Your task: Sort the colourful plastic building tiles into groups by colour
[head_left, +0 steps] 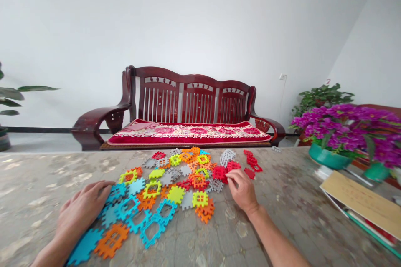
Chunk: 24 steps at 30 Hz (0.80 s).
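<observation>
We rest our left hand flat and open on the blue tiles at the pile's near-left edge. Our right hand pinches a red tile at the pile's right side. The booklet shows no readable writing.

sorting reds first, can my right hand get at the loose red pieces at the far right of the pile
Probably yes: the right hand rests just short of the red pieces, with only bare table between them.

tiles: glossy plastic | table: smooth mottled stone look | bench: polished wood
</observation>
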Each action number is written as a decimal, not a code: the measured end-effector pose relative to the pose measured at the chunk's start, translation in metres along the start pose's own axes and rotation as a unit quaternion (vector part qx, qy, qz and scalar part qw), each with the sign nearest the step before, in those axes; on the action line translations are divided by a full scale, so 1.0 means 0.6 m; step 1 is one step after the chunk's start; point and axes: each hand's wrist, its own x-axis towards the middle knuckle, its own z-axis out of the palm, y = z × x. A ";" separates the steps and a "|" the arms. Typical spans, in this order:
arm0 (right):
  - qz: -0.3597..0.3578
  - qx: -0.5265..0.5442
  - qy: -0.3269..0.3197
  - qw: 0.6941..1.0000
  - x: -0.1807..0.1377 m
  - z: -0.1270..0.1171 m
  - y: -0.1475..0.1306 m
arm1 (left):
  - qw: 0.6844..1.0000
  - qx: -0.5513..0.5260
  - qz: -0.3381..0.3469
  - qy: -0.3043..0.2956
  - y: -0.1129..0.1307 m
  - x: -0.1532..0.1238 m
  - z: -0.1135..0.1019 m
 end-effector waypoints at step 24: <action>0.032 0.053 -0.045 0.997 -0.010 0.012 -0.002 | 1.000 0.004 -0.001 -0.006 -0.003 0.000 0.001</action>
